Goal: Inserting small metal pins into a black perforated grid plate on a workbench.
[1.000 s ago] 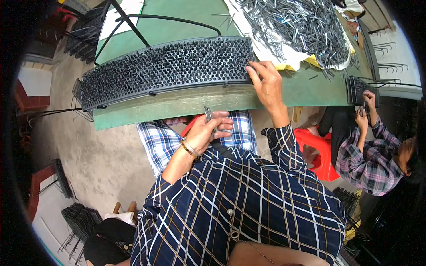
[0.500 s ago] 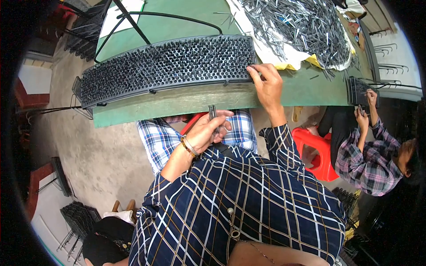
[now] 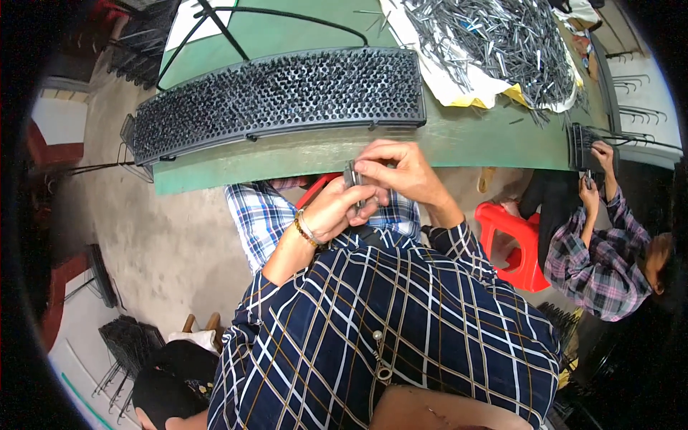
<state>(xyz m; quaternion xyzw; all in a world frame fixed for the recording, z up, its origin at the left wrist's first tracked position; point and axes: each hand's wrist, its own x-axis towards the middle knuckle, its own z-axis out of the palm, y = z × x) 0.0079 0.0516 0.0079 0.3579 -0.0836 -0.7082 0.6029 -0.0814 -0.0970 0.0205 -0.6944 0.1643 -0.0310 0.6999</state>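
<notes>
My left hand (image 3: pixel 342 209) is closed round a small bundle of slim dark-grey rods (image 3: pixel 350 176), their upper ends sticking out past the thumb. Thumb and fingertips of my right hand (image 3: pixel 403 172) pinch at the top of that bundle; the fingers partly hide which rod they grip. Both hands are together over my lap, just off the table's near edge. Beyond them stands a long, curved black rack (image 3: pixel 287 97) with rows of holes, many with dark rod ends in them.
A large heap of loose grey rods (image 3: pixel 502 50) lies on a white sheet on the green table (image 3: pixel 459 140). Black bars (image 3: pixel 301 16) rise behind the rack. On the right, a co-worker (image 3: pixel 602 251) handles a smaller rack (image 3: pixel 580 143) near a red stool (image 3: pixel 507 236).
My right hand has left the rack's right end and come down and left to the bundle in my left hand. The view has shifted slightly.
</notes>
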